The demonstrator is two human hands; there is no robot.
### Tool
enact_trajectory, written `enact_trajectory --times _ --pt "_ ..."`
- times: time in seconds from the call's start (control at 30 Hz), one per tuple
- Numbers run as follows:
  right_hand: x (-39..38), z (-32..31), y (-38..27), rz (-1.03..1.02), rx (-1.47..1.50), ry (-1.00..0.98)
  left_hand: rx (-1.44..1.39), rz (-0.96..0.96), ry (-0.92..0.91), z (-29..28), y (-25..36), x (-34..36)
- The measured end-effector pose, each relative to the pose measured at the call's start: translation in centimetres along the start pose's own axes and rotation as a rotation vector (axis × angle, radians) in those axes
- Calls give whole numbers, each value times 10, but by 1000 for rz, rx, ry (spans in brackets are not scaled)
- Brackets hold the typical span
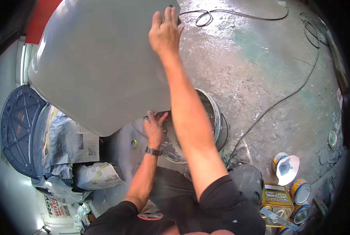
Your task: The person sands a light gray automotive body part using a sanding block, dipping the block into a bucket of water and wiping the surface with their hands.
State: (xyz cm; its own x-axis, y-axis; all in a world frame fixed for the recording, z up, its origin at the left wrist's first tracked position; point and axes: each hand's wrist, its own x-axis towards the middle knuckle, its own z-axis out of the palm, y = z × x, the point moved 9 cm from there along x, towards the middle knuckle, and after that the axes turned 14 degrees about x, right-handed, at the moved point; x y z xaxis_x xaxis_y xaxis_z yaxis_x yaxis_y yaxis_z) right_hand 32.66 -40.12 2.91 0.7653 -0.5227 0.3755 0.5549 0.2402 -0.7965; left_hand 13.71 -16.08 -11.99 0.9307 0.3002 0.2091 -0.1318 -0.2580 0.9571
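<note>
A large smooth grey panel (96, 62) fills the upper left. My right hand (165, 37) grips its upper right edge, back of the hand up, fingers reaching over the edge; something dark under the fingertips is too small to make out. My left hand (153, 131), with a watch on the wrist, holds the panel's lower edge. A round metal drum (222, 129) sits under that edge, partly hidden by my right forearm.
Dark hose (273, 101) snakes across the stained floor (261, 66). At left stand a dark ribbed panel (22, 129) and newspaper-masked parts (84, 145). Several paint cans (300, 192), a square tin (277, 199) and a small green tape roll (133, 143) sit lower down.
</note>
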Motion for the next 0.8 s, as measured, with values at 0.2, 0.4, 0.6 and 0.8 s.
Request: enact_trajectory --times 0.2,0.4,0.6,0.8 --pt "-148 10 24 148 -95 -58 188 -73 59 -46 -25 0" --pt "-1 0 20 75 -53 14 122 -15 21 -10 -3 1" --pt "-137 0 31 130 -89 -48 126 -47 60 -32 -12 -3" --pt "-8 -2 23 9 -80 10 61 2 -10 -6 -5 3"
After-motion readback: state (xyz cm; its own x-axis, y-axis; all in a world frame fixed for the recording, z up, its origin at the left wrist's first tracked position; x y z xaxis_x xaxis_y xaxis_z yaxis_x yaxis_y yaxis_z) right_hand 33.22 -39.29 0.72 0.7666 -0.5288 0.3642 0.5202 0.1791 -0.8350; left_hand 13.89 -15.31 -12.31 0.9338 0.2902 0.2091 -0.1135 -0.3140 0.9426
